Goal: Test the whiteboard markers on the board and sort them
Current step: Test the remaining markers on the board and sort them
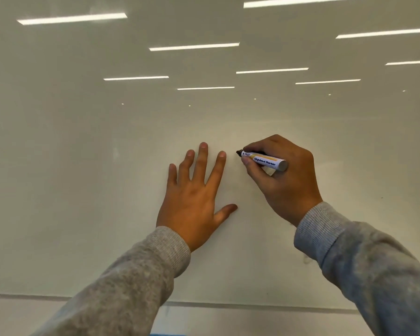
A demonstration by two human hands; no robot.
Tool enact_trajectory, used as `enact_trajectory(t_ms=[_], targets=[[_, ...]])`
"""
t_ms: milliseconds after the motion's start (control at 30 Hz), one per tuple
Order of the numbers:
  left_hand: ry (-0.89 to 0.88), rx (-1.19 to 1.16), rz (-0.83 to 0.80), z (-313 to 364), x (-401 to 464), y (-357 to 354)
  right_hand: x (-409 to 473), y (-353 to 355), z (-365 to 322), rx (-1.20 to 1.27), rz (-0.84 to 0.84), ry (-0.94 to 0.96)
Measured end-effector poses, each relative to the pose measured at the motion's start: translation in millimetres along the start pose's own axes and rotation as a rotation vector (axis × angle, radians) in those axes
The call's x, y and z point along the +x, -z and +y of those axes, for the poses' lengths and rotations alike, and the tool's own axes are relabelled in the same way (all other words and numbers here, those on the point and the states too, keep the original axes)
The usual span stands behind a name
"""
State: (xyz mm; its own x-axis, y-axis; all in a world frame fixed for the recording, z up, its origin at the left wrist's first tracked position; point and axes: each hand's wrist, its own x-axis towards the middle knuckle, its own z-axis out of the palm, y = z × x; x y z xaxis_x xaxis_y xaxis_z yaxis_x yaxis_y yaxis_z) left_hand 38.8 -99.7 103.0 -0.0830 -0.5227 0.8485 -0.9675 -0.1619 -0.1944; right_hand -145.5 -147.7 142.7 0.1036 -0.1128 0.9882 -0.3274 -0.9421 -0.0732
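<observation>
The whiteboard marker (264, 160) is uncapped and held nearly level, its dark tip pointing left and resting on or just off the whiteboard (83, 166); contact cannot be confirmed. The barrel is white with a yellow band and dark printed lettering, and its grey rear end projects to the right, past the thumb side of the grip.

The right hand (281, 180) is clamped on the marker: the fingers are curled round the barrel, with one fingertip under the front end close to the tip. The back of this hand faces the camera.

Just left of the marker tip, the left hand (194, 197) lies flat against the whiteboard with its fingers straight and spread apart, thumb angled out to the right. It holds nothing. The tip of the marker sits beside this hand's index fingertip, apart from it.

Both wrists emerge from grey knitted sleeves (141, 275). The glossy board surface above the hands reflects rows of long ceiling lights (194, 47). Below the forearms, the lower edge of the board runs across the view.
</observation>
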Motion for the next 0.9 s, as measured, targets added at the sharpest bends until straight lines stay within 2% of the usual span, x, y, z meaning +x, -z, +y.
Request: enact_trajectory(t_ms=[133, 267, 400, 533, 667, 800, 900], targets=[[-0.016, 0.0, 0.022, -1.8, -3.0, -3.7, -16.6, -5.5, 2.1, -0.062, -0.103, 0.12], [-0.017, 0.023, 0.035, -2.0, -3.8, -6.5, -23.3, -2.6, 6.3, -0.04, -0.016, 0.074], [-0.04, 0.02, 0.01, -3.1, -6.7, -7.0, -38.1, -3.2, 9.2, -0.062, -0.104, 0.148], [-0.041, 0.03, 0.001, -4.5, -6.7, -7.7, -30.2, 6.9, 15.6, -0.055, -0.01, 0.104], [-0.048, 0.028, 0.007, -3.5, -7.4, -8.6, -34.2, 6.4, 15.3, -0.057, -0.175, 0.181], [-0.039, 0.034, 0.009, -3.3, -8.2, -9.7, -28.3, 12.0, 17.9, -0.052, -0.033, 0.118], [-0.045, 0.03, 0.004, -2.5, -8.3, -10.9, -40.9, 6.2, 13.3, -0.072, -0.181, 0.188]])
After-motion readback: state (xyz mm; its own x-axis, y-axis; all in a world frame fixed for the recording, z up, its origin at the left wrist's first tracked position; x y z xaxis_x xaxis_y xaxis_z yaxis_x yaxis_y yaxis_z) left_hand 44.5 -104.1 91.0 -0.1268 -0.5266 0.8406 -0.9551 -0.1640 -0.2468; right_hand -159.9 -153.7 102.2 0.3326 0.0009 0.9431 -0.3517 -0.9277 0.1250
